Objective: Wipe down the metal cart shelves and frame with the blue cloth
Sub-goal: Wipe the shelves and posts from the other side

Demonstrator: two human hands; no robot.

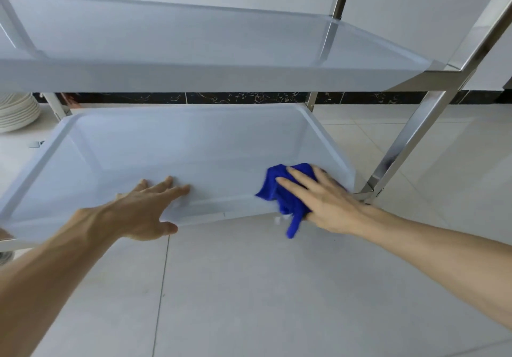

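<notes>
The metal cart fills the view, with an upper shelf and a lower tray-shaped shelf joined by shiny square posts. My right hand lies flat with straight fingers on the crumpled blue cloth, pressing it onto the lower shelf's front right corner. One tail of the cloth hangs over the front rim. My left hand rests flat on the lower shelf near its front rim, fingers stretched out and thumb outside the rim.
A stack of white plates stands on the floor at the far left. Pale floor tiles stretch in front of the cart and to its right. A dark marbled skirting strip runs along the white wall behind.
</notes>
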